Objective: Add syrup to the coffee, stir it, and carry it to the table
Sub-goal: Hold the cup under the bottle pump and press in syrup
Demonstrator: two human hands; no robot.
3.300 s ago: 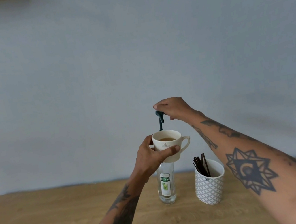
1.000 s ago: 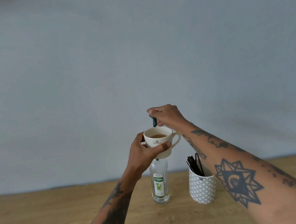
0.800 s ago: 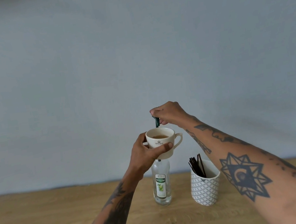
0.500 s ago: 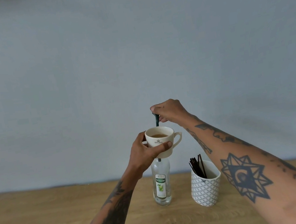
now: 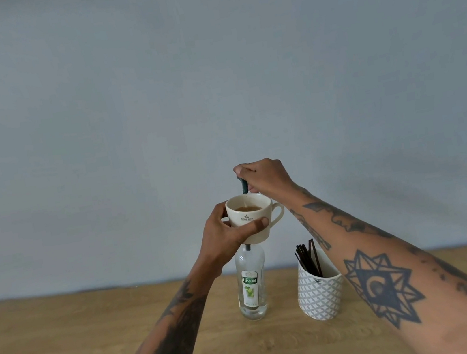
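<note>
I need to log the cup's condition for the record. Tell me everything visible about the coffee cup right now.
The coffee cup is cream-white, glossy like ceramic, tapering toward its base, with a small dark crest printed on its front and a loop handle pointing right. It is upright, held in the air above the syrup bottle, with brown coffee inside. The left hand grips its body, thumb across the front. The dark green pump spout, pressed by the right hand, hangs over its rim.

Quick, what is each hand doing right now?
Left hand: grips the coffee cup, held up off the table.
Right hand: curled on the syrup pump above it.
</note>
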